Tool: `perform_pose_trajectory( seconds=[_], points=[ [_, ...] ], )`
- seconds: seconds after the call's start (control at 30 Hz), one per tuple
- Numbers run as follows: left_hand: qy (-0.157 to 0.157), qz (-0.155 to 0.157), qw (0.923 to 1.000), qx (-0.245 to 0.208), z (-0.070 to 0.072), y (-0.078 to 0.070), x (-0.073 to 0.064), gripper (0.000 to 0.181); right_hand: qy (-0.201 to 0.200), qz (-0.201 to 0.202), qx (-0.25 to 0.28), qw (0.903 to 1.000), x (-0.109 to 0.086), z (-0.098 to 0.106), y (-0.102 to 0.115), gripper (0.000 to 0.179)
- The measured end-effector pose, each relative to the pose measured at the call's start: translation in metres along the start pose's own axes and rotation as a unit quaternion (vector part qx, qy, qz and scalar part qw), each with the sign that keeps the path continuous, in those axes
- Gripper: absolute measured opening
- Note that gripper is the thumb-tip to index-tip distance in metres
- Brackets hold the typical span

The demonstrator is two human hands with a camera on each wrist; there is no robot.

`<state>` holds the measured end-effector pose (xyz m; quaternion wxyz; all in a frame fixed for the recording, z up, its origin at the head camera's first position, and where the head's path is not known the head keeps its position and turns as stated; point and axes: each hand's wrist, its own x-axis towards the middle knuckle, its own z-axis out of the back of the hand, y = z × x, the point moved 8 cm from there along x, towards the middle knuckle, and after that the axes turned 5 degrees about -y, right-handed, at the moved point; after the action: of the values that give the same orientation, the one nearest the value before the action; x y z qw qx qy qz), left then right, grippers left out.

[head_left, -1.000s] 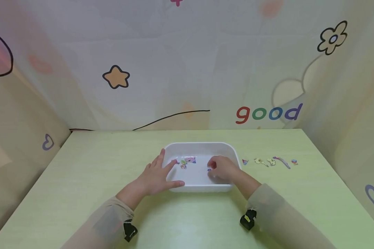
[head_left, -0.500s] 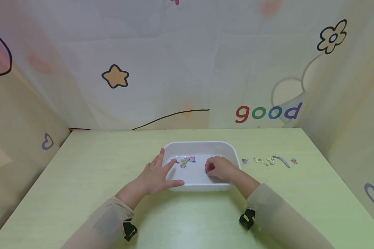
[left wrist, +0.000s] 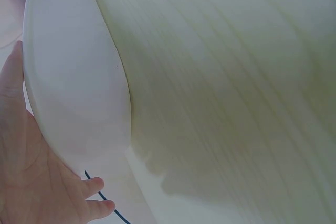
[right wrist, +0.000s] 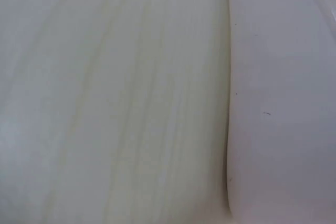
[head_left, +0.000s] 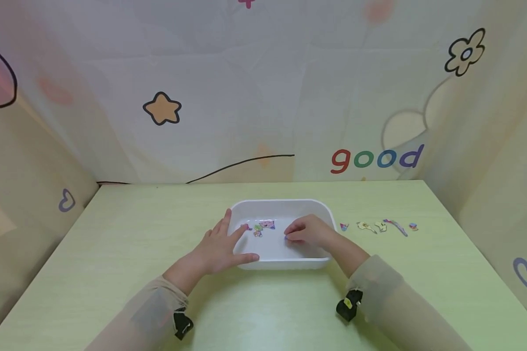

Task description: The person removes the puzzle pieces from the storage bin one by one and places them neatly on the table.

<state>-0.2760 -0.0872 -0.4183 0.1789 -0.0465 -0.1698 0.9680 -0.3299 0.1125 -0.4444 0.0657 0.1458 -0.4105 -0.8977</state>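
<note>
A white plastic tray point(head_left: 285, 264) stands on the table. My left hand point(head_left: 217, 251) rests on its left end with fingers spread, thumb along the front rim; in the left wrist view the left palm point(left wrist: 31, 171) lies against the tray's outer wall point(left wrist: 79, 77). Inside the tray, my right hand point(head_left: 309, 231) pinches a tiny purplish sticker-like piece point(head_left: 286, 238) low over the bottom, mostly hidden by the fingertips. Left of it lie a pink piece point(head_left: 267, 224) and several small colourful pieces point(head_left: 257, 230), one partly behind a left finger. The right wrist view shows only the tray's side and the table.
To the right of the tray several flat cutouts lie in a row: a small triangular piece point(head_left: 344, 226), a pale yellow one point(head_left: 366, 227), a second pale one point(head_left: 381, 226), a curved purple strip point(head_left: 396, 227) and a small round piece point(head_left: 413, 226). A printed curtain point(head_left: 246, 97) hangs behind the table point(head_left: 127, 234).
My right hand has closed its fingertips on the tiny piece and moved slightly left inside the tray. The left hand has stayed where it was.
</note>
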Motion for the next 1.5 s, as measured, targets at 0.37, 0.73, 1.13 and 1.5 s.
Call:
perform_pose_trajectory(
  seconds=[0.37,0.73,1.13,1.5],
  points=[
    [0.008,0.004,1.0000,0.004,0.003,-0.001,-0.001,0.092,0.023,-0.030,0.173,0.9842,-0.006,0.008,0.002,0.019],
    [0.004,-0.001,1.0000,0.005,0.002,-0.002,-0.003,0.091,0.037,-0.018,0.196,0.9798,-0.033,0.043,-0.001,0.027],
    [0.008,-0.001,0.9993,0.036,0.006,-0.004,-0.002,0.091,-0.002,-0.020,0.202,0.9792,-0.063,0.095,-0.051,0.038],
    [0.009,-0.004,0.9992,0.039,0.001,-0.004,0.001,0.094,-0.019,-0.040,0.213,0.9760,-0.073,0.109,-0.093,0.033]
  ],
)
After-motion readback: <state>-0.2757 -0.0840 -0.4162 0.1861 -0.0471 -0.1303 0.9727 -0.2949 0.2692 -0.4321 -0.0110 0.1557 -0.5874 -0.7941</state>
